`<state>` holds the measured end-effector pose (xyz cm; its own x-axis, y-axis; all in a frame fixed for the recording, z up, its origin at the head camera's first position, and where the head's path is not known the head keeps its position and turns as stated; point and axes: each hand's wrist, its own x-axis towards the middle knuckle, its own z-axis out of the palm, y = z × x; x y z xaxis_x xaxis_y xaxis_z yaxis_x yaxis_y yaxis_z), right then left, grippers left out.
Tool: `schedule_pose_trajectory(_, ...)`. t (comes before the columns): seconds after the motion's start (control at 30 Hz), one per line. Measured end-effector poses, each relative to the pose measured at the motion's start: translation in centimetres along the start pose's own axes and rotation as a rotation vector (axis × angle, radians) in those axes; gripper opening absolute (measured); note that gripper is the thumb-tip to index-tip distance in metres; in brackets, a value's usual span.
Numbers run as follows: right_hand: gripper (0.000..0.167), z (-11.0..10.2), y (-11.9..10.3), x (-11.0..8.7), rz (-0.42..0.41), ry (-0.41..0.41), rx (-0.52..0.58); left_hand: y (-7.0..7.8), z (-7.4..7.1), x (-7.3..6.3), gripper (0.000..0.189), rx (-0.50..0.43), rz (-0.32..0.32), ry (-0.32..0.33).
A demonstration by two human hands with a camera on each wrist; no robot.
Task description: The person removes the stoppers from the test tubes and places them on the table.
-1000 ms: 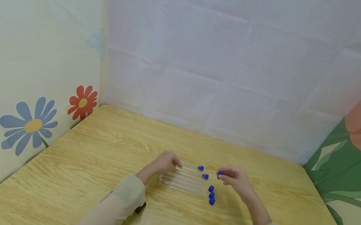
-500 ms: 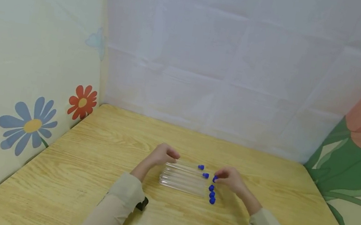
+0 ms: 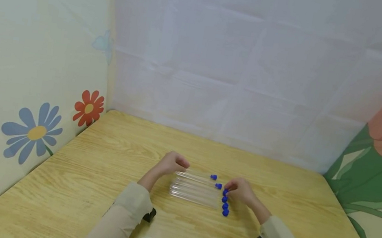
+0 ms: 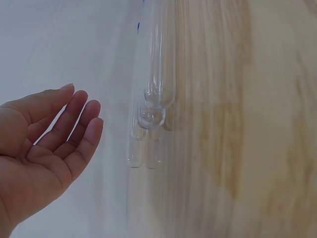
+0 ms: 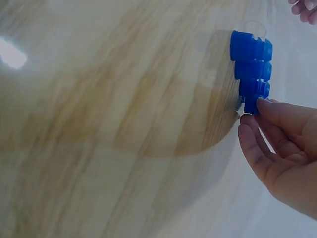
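Several clear tubes (image 3: 194,193) lie flat and side by side on the wood-grain table (image 3: 92,186), between the two hands. Their long axes run nearly parallel, left to right across the head view, with the right ends slightly nearer the person. The rounded ends point left; the other ends point right, towards the blue stoppers. Their exact number is hard to make out. Two capping stoppers (image 3: 218,186) sit at the right ends of the farthest tubes, each with its narrow part pointing left.

The left hand (image 3: 171,163) is relaxed and holds nothing, its fingers near the rounded ends but apart from them. The right hand (image 3: 241,190) pinches a blue stopper (image 5: 251,105) between thumb and fingertips, at the far end of a row. Three row stoppers (image 3: 225,206) continue that line towards the person, just beyond the tubes' right ends, their wider ends all facing the same way.
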<state>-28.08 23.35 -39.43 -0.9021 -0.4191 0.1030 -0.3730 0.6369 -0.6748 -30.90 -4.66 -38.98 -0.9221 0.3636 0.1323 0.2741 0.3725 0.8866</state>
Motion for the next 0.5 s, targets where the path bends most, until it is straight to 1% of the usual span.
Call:
schedule_pose_trajectory(0.1,0.014,0.18,-0.04,0.07,-0.005,-0.003,-0.022,-0.11,-0.13,-0.02,0.013,-0.001,-0.006,-0.002)
schedule_pose_trajectory(0.33,0.016,0.06,-0.09,-0.11,-0.030,-0.022,-0.029,-0.28,-0.32,0.01,0.012,-0.009,-0.011,0.013)
schedule_pose_trajectory(0.47,0.020,-0.23,-0.17,-0.27,0.003,-0.027,0.016,-0.23,-0.43,0.11,0.009,-0.005,-0.008,0.023)
schedule_pose_trajectory(0.5,0.021,-0.32,-0.19,-0.30,0.014,-0.026,0.026,-0.27,-0.45,0.18,0.009,-0.002,0.001,0.022)
